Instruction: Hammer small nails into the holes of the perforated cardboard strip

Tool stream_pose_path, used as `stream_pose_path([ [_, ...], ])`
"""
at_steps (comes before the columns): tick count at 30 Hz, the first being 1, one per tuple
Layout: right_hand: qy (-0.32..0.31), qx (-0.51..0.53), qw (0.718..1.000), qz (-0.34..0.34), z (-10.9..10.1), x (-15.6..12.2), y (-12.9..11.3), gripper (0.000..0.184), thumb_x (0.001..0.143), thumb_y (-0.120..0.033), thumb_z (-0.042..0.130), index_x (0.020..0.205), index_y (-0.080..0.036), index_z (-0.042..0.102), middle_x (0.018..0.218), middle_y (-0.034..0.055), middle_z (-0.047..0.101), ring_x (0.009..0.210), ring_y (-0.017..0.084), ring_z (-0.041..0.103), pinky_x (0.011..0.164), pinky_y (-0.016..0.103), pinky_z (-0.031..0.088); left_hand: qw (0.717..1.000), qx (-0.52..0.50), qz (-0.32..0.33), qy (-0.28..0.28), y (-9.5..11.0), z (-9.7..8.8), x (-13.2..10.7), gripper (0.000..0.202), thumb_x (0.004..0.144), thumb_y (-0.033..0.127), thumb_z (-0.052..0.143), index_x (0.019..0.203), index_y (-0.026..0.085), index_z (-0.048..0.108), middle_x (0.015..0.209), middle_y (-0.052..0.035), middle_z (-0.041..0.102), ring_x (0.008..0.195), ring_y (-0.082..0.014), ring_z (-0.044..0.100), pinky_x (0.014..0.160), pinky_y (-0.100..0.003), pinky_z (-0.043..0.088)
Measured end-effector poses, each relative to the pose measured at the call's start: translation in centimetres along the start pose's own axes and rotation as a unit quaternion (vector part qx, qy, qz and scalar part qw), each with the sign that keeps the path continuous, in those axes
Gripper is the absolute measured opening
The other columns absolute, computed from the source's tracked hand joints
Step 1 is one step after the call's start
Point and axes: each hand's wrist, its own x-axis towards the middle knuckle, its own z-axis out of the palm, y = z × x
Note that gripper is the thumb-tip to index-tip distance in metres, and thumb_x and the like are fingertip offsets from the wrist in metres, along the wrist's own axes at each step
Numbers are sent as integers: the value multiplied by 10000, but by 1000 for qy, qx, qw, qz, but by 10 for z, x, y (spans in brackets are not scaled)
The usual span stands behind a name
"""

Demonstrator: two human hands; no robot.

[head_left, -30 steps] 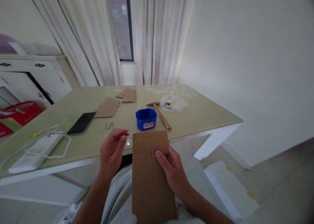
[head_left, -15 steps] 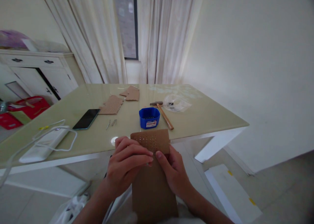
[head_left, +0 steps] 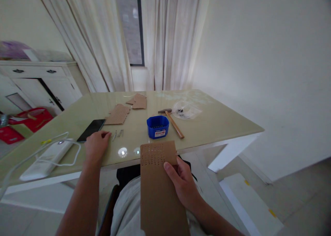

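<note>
L hand (head_left: 96, 144) has left the cardboard sheet (head_left: 160, 191) since 0.5 s ago and is now on the table (head_left: 214, 122) near its front edge. Its fingertips are just beside the loose nails (head_left: 117, 134), btwn phone (head_left: 91, 129) and blue tub (head_left: 158, 126); fingers curled, can't tell if pinching anything. R hand (head_left: 184, 184) grips the sheet's right edge, thumb on top, sheet over the lap w/ holed end at the table's front edge.

- The left hand (head_left: 95, 145) has left the perforated cardboard sheet (head_left: 160, 187) and now rests on the desk (head_left: 207, 122) near its front edge.
- Its fingers (head_left: 104, 135) now lie just beside the loose nails (head_left: 117, 134).
- The sheet's holes are uncovered again.
</note>
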Motion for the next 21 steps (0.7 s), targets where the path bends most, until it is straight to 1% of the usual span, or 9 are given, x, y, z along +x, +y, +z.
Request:
stream_pose_path([
  [5,1,14,1000,-12,1,1,-1,426,929,-581,887,1161,-233,805,1001,48,864,852,231,796,799,342,634,999,-23,19,-20,-4,13,-6,370,930,435,652,999,149,876,1042,-230,842,1050,-442,764,930,-515,581],
  [8,14,29,999,-20,0,2,-3,430,915,-588,894,1134,-229,806,994,51,865,845,240,797,798,357,644,997,-65,34,7,-2,8,-10,386,911,422,643,1029,122,855,1036,-234,821,1064,-431,747,976,-529,568],
  [11,25,43,998,-34,0,1,-4,444,913,-603,889,1124,-222,802,987,60,863,847,249,798,798,371,653,987,-133,72,56,5,0,-30,525,976,468,538,1237,90,794,1213,-254,778,1152,-399,706,1023,-534,550],
  [13,37,49,997,-42,1,0,-3,433,918,-589,889,1126,-222,792,984,61,860,843,250,798,798,376,657,972,-191,129,44,17,-3,-55,565,989,551,535,1283,135,781,1255,-212,774,1106,-344,713,946,-470,585],
  [16,50,53,996,-51,2,-1,-3,432,930,-581,880,1157,-227,779,988,59,858,823,243,792,785,371,657,921,-287,255,-69,47,-3,-100,449,882,637,720,1047,241,850,1115,-108,825,953,-253,744,852,-352,617],
  [17,50,53,996,-54,2,-1,-3,429,935,-580,876,1162,-229,779,986,58,857,813,238,789,775,364,654,868,-369,297,-148,59,-2,-114,381,863,577,799,1001,227,858,1119,-129,826,971,-261,744,880,-363,618],
  [18,47,51,996,-57,2,-1,-3,423,941,-576,872,1167,-230,781,983,56,857,803,233,786,768,356,650,821,-437,303,-208,70,-1,-127,305,834,517,868,922,225,859,1105,-130,828,980,-266,743,906,-371,620],
  [19,43,48,996,-60,2,-1,-3,415,944,-571,871,1164,-230,785,979,55,856,797,228,784,764,347,645,789,-488,286,-240,80,1,-138,258,804,473,913,833,224,851,1051,-121,831,960,-268,737,891,-368,623],
  [21,34,43,996,-65,2,-1,-5,397,943,-567,874,1133,-228,794,969,54,854,799,221,783,765,335,639,767,-531,259,-250,95,3,-156,293,792,478,918,706,219,812,892,-90,815,845,-253,709,792,-349,624],
])
